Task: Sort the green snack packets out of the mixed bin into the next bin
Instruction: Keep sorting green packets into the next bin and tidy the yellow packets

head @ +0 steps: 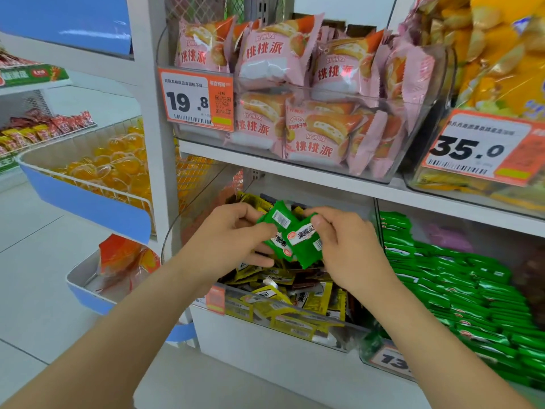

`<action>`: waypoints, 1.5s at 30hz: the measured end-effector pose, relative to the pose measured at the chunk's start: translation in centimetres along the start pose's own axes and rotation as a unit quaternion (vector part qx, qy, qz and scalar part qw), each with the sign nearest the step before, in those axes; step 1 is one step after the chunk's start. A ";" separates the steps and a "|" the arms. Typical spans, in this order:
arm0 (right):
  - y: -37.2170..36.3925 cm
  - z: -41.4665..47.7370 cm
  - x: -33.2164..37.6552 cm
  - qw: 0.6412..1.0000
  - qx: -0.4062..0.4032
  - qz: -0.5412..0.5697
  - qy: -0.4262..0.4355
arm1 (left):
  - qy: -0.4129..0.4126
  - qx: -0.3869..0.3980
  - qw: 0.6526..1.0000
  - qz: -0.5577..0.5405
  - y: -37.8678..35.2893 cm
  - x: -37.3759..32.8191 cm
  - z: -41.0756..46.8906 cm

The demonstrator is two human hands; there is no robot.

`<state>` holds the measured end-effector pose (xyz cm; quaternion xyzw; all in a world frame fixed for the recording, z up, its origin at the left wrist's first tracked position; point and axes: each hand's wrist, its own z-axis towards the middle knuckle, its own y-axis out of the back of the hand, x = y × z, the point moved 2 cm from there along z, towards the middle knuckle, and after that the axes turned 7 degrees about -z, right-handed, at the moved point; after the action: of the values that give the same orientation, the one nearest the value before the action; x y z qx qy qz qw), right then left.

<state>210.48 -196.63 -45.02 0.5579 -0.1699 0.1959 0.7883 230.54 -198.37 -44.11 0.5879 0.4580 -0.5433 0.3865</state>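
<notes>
Head view: my left hand (236, 236) and right hand (351, 246) both had fingers (324, 228) clamped on the green packets (299, 242), bunched between them over the mixed bin (265, 318).

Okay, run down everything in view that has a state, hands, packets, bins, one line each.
left hand, grips the green packets from the left.
right hand, pinches the green packets from the right.
green packets, held up between both hands, above the mixed bin.
mixed bin, holds yellow and dark packets.
next bin, stacked with green packets.
</notes>
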 end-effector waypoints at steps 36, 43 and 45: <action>8.0 -9.4 -10.1 0.966 0.167 -0.196 0.017 | -0.247 0.125 0.889 0.366 -13.2 3.0 -1.8; 9.7 -9.1 -9.9 0.960 0.158 -0.229 0.009 | -0.281 0.088 0.872 0.391 -11.7 3.4 -1.7; 9.5 -9.0 -9.6 0.953 0.184 -0.240 0.009 | -0.279 0.076 0.871 0.397 -11.1 3.5 -1.5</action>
<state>197.89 -186.38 -44.89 0.7162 0.0151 0.0336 0.6969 220.34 -193.40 -46.92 0.5717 0.0163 -0.5188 0.6354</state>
